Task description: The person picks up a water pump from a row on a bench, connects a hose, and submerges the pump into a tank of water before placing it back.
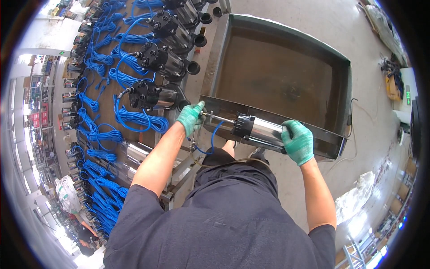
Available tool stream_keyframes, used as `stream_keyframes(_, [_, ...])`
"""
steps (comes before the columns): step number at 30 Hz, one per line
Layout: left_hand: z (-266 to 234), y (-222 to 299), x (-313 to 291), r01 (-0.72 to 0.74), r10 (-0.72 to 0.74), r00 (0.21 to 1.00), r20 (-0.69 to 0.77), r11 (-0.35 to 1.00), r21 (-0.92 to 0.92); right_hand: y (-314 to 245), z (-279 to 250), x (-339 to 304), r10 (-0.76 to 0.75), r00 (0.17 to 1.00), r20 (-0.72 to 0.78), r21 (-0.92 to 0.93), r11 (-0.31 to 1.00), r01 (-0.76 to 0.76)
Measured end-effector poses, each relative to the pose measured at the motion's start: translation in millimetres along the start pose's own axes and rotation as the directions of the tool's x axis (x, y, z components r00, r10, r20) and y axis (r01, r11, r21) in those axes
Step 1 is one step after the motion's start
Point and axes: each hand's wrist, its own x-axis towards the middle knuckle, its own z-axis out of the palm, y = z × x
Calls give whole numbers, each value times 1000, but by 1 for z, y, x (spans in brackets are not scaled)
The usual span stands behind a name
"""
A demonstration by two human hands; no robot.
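Observation:
A submersible pump [265, 132], a silver cylinder with black ends, lies on its side along the near edge of a metal water tank [327, 135]. My right hand [298, 141], in a green glove, is closed around the pump's right end. At the other end a thin metal rod [222, 119] sticks out of the black cap toward my left hand [191, 118]. That hand, also gloved in green, is closed on a small metal fitting [205, 114] at the rod's end. A blue cable [213, 136] hangs in a loop from the capped end.
Brownish water [282, 67] fills the tank. On the left, several similar pumps [154, 95] stand along a bench with coiled blue cables [141, 120]. A thin hose [233, 160] runs in front of my body. Plastic sheeting [356, 197] lies on the floor at right.

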Motion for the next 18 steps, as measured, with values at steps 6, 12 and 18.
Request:
stream_keyframes(6, [-1,7,-4,1,-12,998,60,982,187,-3,1,3,-20,1000,-16,-22,1000,19])
stream_keyframes(12, [3,7,-1,6,-18,999,40,964,264,-4,3,4,-4,999,-43,-11,1000,4])
stream_keyframes(18, [1,7,-2,5,-20,998,57,967,253,-4,4,5,0,999,-43,-19,1000,-1])
